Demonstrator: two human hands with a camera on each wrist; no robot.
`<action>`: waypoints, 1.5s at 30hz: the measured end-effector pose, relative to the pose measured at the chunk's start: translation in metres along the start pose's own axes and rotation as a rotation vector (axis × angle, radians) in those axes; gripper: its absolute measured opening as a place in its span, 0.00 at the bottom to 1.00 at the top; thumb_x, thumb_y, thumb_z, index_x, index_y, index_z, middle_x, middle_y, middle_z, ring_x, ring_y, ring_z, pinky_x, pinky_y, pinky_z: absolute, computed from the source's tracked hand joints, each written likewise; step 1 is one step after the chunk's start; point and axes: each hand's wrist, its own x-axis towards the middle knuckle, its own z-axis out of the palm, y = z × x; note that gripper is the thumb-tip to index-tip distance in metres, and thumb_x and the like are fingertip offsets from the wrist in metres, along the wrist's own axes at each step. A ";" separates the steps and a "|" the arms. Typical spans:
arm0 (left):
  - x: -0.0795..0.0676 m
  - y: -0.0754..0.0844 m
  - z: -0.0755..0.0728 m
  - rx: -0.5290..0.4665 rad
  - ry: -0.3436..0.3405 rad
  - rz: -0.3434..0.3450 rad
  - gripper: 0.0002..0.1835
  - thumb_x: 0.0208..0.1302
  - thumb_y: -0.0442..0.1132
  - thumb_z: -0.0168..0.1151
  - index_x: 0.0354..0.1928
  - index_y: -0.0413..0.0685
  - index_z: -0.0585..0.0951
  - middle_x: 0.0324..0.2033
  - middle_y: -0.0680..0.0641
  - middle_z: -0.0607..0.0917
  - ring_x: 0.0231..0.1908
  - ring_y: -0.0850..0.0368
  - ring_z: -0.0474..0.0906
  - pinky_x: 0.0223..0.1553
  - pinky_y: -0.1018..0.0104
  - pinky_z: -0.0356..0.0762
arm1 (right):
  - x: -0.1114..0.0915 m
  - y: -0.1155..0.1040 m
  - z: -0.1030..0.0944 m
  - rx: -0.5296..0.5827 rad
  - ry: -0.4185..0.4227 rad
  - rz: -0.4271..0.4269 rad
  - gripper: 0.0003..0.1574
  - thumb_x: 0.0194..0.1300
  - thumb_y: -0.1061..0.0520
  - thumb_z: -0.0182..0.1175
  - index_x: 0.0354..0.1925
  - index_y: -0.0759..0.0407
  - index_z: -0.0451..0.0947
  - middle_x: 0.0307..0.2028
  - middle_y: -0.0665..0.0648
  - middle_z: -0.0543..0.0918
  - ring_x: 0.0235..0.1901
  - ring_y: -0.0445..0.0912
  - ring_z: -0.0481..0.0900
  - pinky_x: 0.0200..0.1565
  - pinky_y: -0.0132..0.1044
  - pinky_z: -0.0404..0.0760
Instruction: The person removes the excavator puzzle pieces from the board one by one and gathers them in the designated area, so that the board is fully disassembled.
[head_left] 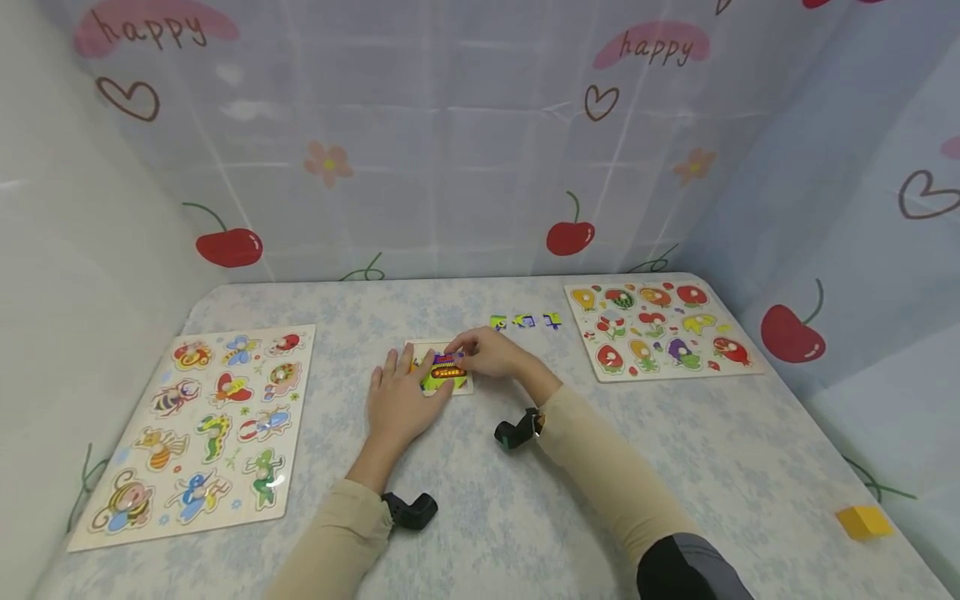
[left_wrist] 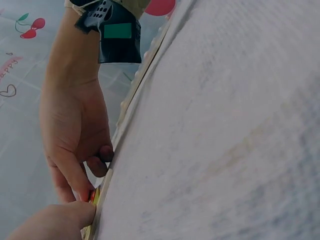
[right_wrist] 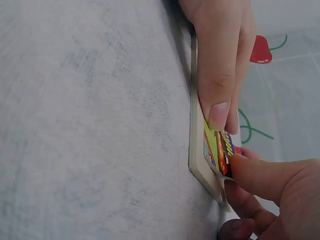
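Observation:
A small wooden jigsaw board (head_left: 467,388) with a bright vehicle picture lies flat on the table in the middle of the head view. My left hand (head_left: 401,398) rests over its left side, fingers stretched out and thumb on the picture. At the right edge, my right hand (head_left: 493,353) pinches a jigsaw piece (head_left: 459,360) between thumb and fingers. In the right wrist view, the piece's edge tips up slightly from the board's frame (right_wrist: 194,150). The left thumb (right_wrist: 218,112) presses the picture there. Three loose jigsaw pieces (head_left: 525,320) lie in a row beyond the right hand.
A large insect puzzle board (head_left: 247,367) lies at the left, and a fruit puzzle board (head_left: 637,367) at the back right. Near the table's right edge sits a yellow block (head_left: 864,522). A printed curtain (head_left: 465,192) rises behind the table.

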 end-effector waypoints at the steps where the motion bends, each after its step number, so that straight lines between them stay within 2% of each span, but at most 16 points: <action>1: 0.000 0.000 0.000 0.001 -0.001 0.001 0.38 0.66 0.70 0.47 0.75 0.65 0.64 0.78 0.43 0.56 0.78 0.39 0.46 0.75 0.36 0.46 | 0.000 0.000 0.000 0.010 0.000 0.012 0.15 0.67 0.59 0.63 0.51 0.50 0.85 0.34 0.53 0.80 0.32 0.44 0.71 0.33 0.32 0.70; 10: 0.001 0.000 0.004 0.001 -0.008 0.006 0.38 0.65 0.71 0.46 0.75 0.66 0.63 0.78 0.44 0.55 0.78 0.39 0.45 0.75 0.37 0.45 | -0.002 -0.001 -0.006 0.023 -0.048 0.060 0.14 0.69 0.57 0.62 0.51 0.48 0.84 0.40 0.54 0.81 0.38 0.45 0.74 0.40 0.34 0.72; 17: 0.002 0.001 0.002 0.001 -0.006 0.011 0.38 0.65 0.72 0.45 0.75 0.68 0.63 0.78 0.44 0.55 0.78 0.40 0.45 0.75 0.37 0.45 | 0.001 -0.010 -0.007 -0.163 -0.052 0.026 0.13 0.71 0.57 0.57 0.51 0.48 0.83 0.36 0.54 0.81 0.34 0.46 0.75 0.38 0.36 0.73; 20: 0.002 0.002 0.002 0.007 -0.007 0.009 0.38 0.66 0.71 0.45 0.75 0.68 0.63 0.78 0.44 0.55 0.78 0.40 0.45 0.75 0.37 0.46 | 0.002 -0.010 -0.006 -0.185 -0.044 0.024 0.13 0.71 0.56 0.57 0.50 0.47 0.83 0.36 0.53 0.82 0.35 0.45 0.76 0.38 0.36 0.74; 24: 0.002 0.002 0.001 0.008 -0.008 0.004 0.38 0.66 0.70 0.47 0.75 0.66 0.64 0.78 0.44 0.55 0.78 0.40 0.46 0.75 0.37 0.46 | 0.000 -0.004 -0.006 -0.125 -0.030 -0.033 0.12 0.71 0.56 0.58 0.50 0.49 0.83 0.39 0.53 0.82 0.37 0.44 0.77 0.41 0.35 0.76; 29: 0.002 0.003 0.000 0.011 -0.009 0.005 0.38 0.66 0.70 0.46 0.74 0.66 0.64 0.78 0.44 0.56 0.78 0.40 0.46 0.75 0.37 0.46 | -0.004 0.002 -0.005 -0.043 -0.015 -0.101 0.12 0.72 0.56 0.58 0.51 0.47 0.82 0.38 0.51 0.82 0.35 0.44 0.76 0.38 0.34 0.75; 34: 0.002 0.002 0.000 0.016 -0.009 0.006 0.38 0.66 0.71 0.46 0.74 0.65 0.64 0.78 0.44 0.56 0.78 0.39 0.46 0.74 0.36 0.46 | -0.005 0.003 -0.001 -0.039 0.017 -0.113 0.13 0.73 0.56 0.57 0.51 0.45 0.82 0.39 0.51 0.82 0.33 0.44 0.75 0.36 0.34 0.74; 39: 0.002 0.001 0.000 0.017 -0.007 0.003 0.38 0.66 0.71 0.46 0.75 0.65 0.64 0.78 0.44 0.55 0.78 0.39 0.46 0.74 0.36 0.47 | -0.006 0.003 0.002 -0.047 0.053 -0.102 0.12 0.72 0.56 0.57 0.51 0.46 0.83 0.40 0.51 0.82 0.35 0.44 0.75 0.37 0.34 0.74; 45: 0.000 0.001 -0.002 0.000 -0.015 -0.004 0.38 0.66 0.70 0.48 0.74 0.65 0.64 0.78 0.44 0.55 0.78 0.39 0.46 0.74 0.36 0.46 | -0.006 0.005 0.004 0.027 0.028 -0.134 0.14 0.75 0.55 0.55 0.53 0.47 0.83 0.40 0.50 0.82 0.37 0.43 0.75 0.39 0.35 0.75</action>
